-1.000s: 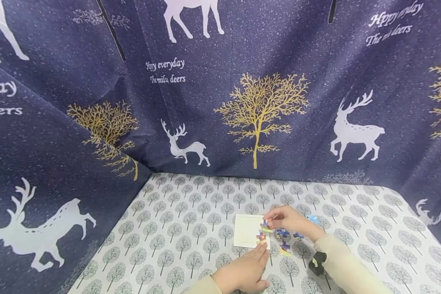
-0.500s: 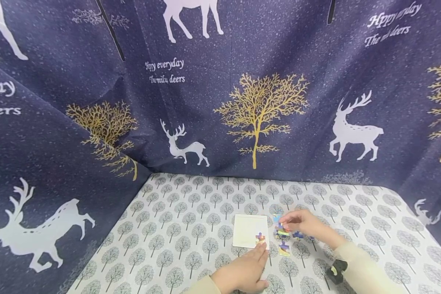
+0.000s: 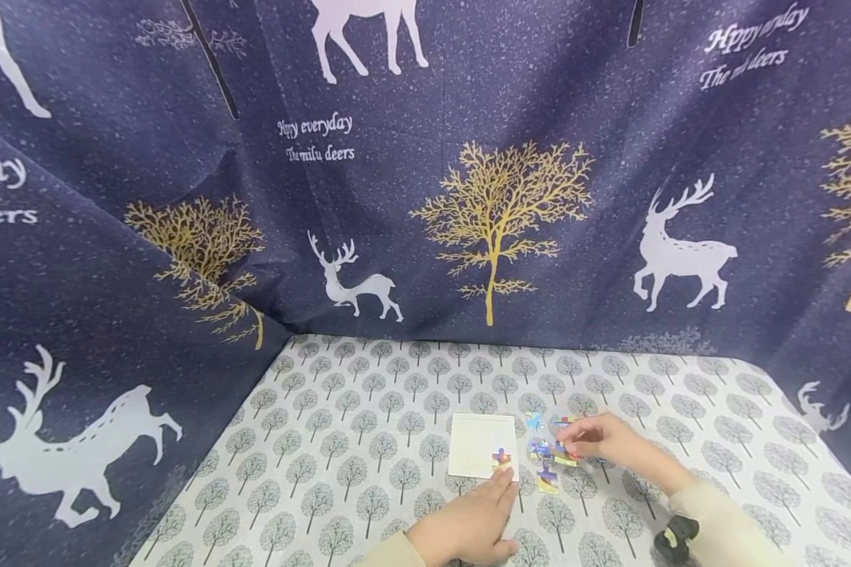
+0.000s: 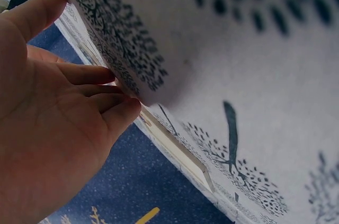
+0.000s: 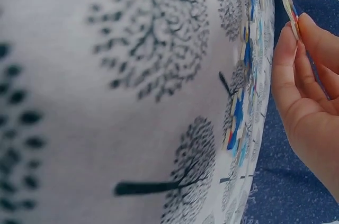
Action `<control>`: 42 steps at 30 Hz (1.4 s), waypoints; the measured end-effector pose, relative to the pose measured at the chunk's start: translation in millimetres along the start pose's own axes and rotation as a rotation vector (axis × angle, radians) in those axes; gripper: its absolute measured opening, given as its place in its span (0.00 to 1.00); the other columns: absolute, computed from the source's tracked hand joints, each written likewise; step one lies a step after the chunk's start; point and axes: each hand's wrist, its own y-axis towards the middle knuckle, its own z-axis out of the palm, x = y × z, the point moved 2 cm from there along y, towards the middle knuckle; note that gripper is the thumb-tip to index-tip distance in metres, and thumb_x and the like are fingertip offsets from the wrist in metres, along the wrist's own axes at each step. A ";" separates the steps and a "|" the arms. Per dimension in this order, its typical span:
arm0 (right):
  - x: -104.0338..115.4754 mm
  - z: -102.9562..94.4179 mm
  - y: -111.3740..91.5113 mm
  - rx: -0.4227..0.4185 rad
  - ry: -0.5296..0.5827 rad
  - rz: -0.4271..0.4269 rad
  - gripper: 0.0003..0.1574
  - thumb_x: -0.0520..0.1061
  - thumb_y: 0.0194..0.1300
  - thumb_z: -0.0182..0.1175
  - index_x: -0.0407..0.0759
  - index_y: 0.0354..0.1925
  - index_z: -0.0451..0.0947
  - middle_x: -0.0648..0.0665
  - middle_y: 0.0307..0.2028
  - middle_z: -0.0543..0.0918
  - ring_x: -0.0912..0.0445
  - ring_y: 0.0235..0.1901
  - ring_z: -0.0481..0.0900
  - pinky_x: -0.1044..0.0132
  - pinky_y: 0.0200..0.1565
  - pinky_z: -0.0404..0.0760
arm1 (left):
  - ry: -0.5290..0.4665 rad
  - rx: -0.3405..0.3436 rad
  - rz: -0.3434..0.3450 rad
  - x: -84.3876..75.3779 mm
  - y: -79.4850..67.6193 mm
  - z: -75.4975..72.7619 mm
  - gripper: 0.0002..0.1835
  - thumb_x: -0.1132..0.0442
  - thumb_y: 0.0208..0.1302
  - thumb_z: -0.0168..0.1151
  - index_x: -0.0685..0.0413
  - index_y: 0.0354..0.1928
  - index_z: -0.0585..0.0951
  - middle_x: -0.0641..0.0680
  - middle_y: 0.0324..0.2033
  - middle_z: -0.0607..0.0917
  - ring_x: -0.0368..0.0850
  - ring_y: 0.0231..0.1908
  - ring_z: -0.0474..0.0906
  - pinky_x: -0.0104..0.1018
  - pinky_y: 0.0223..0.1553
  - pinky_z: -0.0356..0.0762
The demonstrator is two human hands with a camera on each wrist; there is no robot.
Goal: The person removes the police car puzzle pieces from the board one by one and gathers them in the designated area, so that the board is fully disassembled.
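My left hand [image 3: 471, 516] lies with extended fingers at the lower right corner of a shallow white puzzle tray [image 3: 471, 441]. One colourful jigsaw piece [image 3: 500, 457] sits in that corner, just beyond the fingertips. In the left wrist view, the left hand [image 4: 69, 107] has its fingertips at the tray's edge [image 4: 183, 152]. To the right of the tray, my right hand [image 3: 613, 442] pinches a jigsaw piece [image 3: 566, 457] above other pieces. In the right wrist view, thumb and fingers hold this piece [image 5: 290, 8] edge-on, off the cloth.
Several loose jigsaw pieces lie right of the tray, among them a purple and yellow piece [image 3: 547, 479] and a light blue piece [image 3: 535, 423]. The table wears a white tree-print cloth [image 3: 354, 465]. A dark blue deer-print curtain [image 3: 425, 197] hangs behind and at the left.
My right hand has moved right, from over the tray's right edge to beyond the nearest loose pieces, carrying the jigsaw piece. The left hand has stayed at the tray corner.
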 end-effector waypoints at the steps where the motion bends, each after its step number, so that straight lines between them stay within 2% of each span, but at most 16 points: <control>1: 0.5 0.1 -1.8 0.007 0.007 -0.012 0.17 0.39 0.64 0.61 0.28 0.47 0.79 0.34 0.41 0.84 0.60 0.36 0.84 0.66 0.41 0.84 | 0.002 -0.003 0.001 0.1 0.1 0.2 0.41 0.39 0.65 0.54 0.63 0.70 0.63 0.61 0.71 0.59 0.49 0.72 0.53 0.33 0.67 0.58; 6: 0.7 0.7 -11.2 0.035 0.001 -0.065 0.16 0.37 0.64 0.60 0.26 0.46 0.78 0.34 0.39 0.84 0.59 0.36 0.84 0.63 0.39 0.85 | -0.006 -0.003 -0.001 0.2 -0.1 0.3 0.41 0.40 0.65 0.54 0.63 0.70 0.63 0.61 0.72 0.58 0.49 0.72 0.53 0.33 0.67 0.58; 13: -6.8 1.5 -22.3 0.097 0.052 -0.054 0.16 0.36 0.66 0.58 0.25 0.48 0.77 0.33 0.46 0.82 0.58 0.39 0.84 0.63 0.42 0.84 | 0.005 -0.003 0.004 0.3 0.2 1.2 0.42 0.39 0.65 0.54 0.63 0.70 0.62 0.61 0.71 0.58 0.49 0.72 0.53 0.33 0.67 0.58; 17: -6.4 3.6 -26.8 0.126 0.074 -0.066 0.16 0.35 0.66 0.57 0.24 0.49 0.76 0.33 0.44 0.83 0.57 0.39 0.83 0.64 0.43 0.84 | 0.010 0.002 0.005 0.9 0.6 1.4 0.42 0.39 0.65 0.54 0.63 0.70 0.62 0.61 0.72 0.58 0.49 0.72 0.52 0.33 0.67 0.57; 26: -6.1 6.6 -30.8 0.126 0.054 -0.054 0.14 0.36 0.66 0.57 0.28 0.48 0.79 0.35 0.43 0.83 0.56 0.39 0.83 0.66 0.43 0.83 | 0.008 0.002 0.010 1.7 0.7 1.0 0.42 0.39 0.66 0.53 0.63 0.70 0.62 0.61 0.72 0.58 0.49 0.72 0.52 0.33 0.67 0.58; 32: -5.9 7.6 -30.8 0.140 0.073 -0.066 0.14 0.35 0.66 0.57 0.27 0.47 0.78 0.35 0.43 0.82 0.55 0.39 0.83 0.65 0.43 0.83 | -0.009 0.005 0.004 1.0 -0.3 -0.7 0.41 0.39 0.66 0.54 0.63 0.70 0.62 0.61 0.72 0.58 0.49 0.72 0.53 0.33 0.67 0.58; 42: -3.9 9.5 -32.2 0.107 -0.002 -0.099 0.13 0.37 0.64 0.60 0.31 0.46 0.80 0.36 0.43 0.83 0.57 0.40 0.83 0.67 0.43 0.82 | 0.005 -0.004 0.004 -0.7 -1.8 -2.9 0.41 0.39 0.66 0.53 0.64 0.70 0.63 0.61 0.71 0.59 0.49 0.71 0.54 0.33 0.67 0.58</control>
